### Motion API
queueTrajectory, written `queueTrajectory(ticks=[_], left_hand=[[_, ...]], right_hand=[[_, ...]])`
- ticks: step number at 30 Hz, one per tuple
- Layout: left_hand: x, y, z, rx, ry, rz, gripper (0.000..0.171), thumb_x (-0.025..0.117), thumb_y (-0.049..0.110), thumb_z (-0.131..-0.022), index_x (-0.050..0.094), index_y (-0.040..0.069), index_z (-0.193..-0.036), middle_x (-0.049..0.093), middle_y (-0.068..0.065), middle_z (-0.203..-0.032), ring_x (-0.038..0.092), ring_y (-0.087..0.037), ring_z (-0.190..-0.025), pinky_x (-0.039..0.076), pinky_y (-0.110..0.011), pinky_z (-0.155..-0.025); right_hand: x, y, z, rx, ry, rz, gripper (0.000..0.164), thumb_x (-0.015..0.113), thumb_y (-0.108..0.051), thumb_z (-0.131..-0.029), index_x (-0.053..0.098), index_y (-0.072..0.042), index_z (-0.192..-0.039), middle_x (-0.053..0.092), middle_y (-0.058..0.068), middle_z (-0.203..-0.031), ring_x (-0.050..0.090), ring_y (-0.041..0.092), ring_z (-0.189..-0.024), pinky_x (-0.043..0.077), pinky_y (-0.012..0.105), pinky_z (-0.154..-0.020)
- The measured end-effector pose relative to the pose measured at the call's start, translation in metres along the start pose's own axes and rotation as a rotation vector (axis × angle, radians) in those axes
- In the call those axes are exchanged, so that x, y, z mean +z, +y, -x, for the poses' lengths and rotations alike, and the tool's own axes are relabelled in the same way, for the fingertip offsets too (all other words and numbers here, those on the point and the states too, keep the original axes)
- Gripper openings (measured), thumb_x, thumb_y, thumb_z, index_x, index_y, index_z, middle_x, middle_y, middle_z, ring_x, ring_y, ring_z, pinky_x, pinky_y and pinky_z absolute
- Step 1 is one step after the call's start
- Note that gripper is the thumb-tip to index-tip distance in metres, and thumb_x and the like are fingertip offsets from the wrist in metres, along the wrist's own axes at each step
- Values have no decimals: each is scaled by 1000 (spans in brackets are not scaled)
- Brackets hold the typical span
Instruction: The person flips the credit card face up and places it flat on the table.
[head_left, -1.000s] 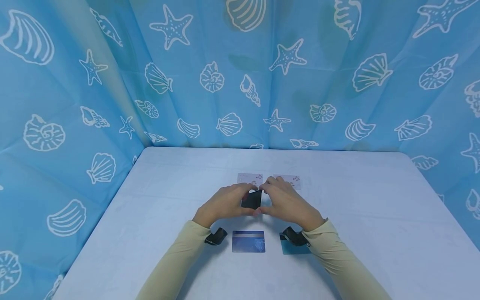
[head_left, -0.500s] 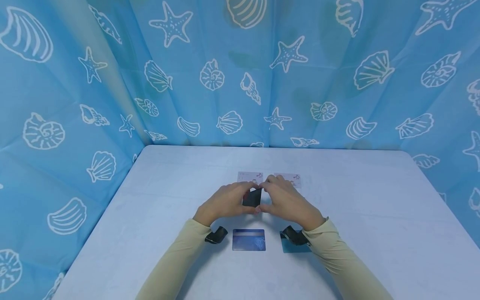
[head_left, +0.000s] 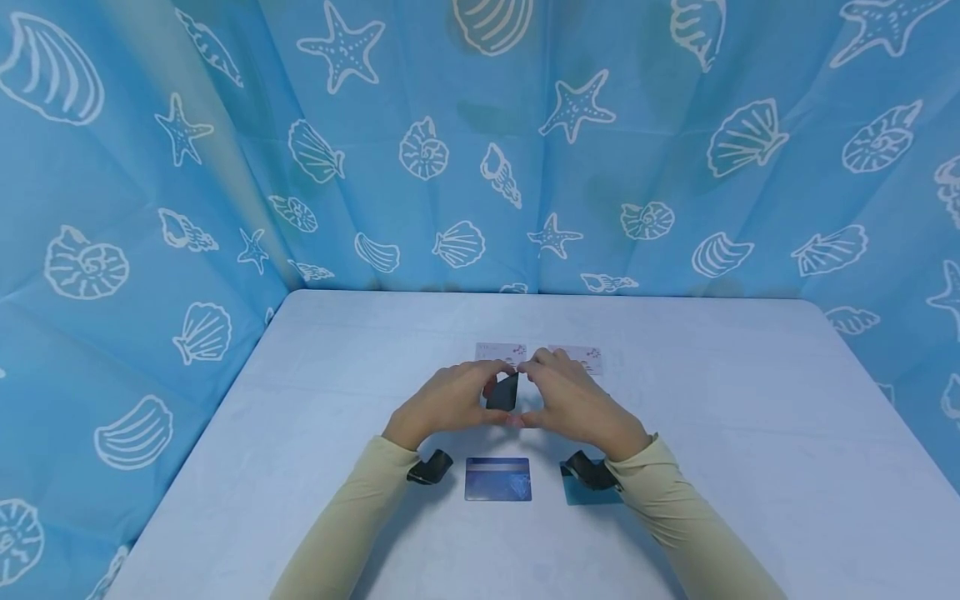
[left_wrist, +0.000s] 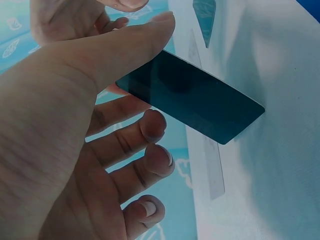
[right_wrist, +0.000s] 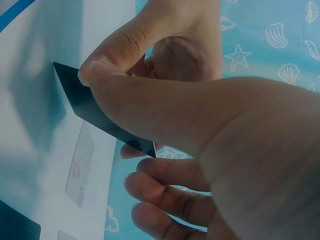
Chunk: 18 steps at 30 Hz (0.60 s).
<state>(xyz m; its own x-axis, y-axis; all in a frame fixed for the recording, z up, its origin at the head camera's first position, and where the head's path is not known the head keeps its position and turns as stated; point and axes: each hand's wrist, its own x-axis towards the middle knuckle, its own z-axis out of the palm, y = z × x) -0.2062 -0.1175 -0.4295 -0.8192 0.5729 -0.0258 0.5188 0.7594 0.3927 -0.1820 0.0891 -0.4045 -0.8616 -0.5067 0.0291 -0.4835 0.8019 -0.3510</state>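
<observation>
A dark, glossy card (head_left: 502,392) is held tilted above the table between the two hands. My left hand (head_left: 455,395) pinches it; in the left wrist view its thumb lies across one end of the card (left_wrist: 195,95). My right hand (head_left: 573,402) holds the card at its right side, index finger at the upper corner. In the right wrist view, its thumb crosses in front of the card (right_wrist: 95,115) and meets the left thumb tip. The fingertips behind the card are partly hidden. The other fingers of both hands are bent and apart.
Two pale printed cards (head_left: 491,352) lie side by side behind the hands on the white table (head_left: 360,350). A blue card (head_left: 498,480) lies in front, with a teal card (head_left: 588,493) to its right, partly covered by the right wrist's black camera. A shell-patterned curtain (head_left: 420,200) surrounds the table.
The dark card has turned slightly between the fingers, so its face looks narrower and its right edge stands a little further left. Both hands have hardly moved.
</observation>
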Motion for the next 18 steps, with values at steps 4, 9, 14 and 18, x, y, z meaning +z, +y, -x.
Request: queueTrajectory(ticks=[4,9,14,18], left_hand=[[-1,1,0,-6,-4,1,75,83,52,-84,57,16,-144,66,2,-96,57,-12,-80,46,-25,-66],[-3,2,1,-18,-7,4,78,83,56,-82,57,16,-144,67,-1,-97,57,-13,-80,46,-26,-65],[-3,2,1,-28,-5,-2,78,84,55,-82,57,16,-144,67,-1,-100,58,-13,-83,47,-26,-68],[-4,2,1,-26,-3,9,76,85,52,-82,58,16,-143,67,-2,-100,58,-14,-84,48,-27,-68]], right_hand=[[0,0,0,6,-3,1,72,92,-34,-78,64,-3,-136,64,11,-119,54,28,-109,50,48,-95],[2,1,0,6,-5,7,74,92,-33,-77,62,-2,-138,64,11,-118,53,27,-107,50,46,-93],[4,3,-2,11,-8,-6,74,92,-33,-78,62,-3,-138,64,11,-120,54,28,-110,50,48,-95],[5,5,-3,14,-10,-17,73,92,-32,-78,63,-3,-138,64,11,-121,54,29,-110,50,48,-95]])
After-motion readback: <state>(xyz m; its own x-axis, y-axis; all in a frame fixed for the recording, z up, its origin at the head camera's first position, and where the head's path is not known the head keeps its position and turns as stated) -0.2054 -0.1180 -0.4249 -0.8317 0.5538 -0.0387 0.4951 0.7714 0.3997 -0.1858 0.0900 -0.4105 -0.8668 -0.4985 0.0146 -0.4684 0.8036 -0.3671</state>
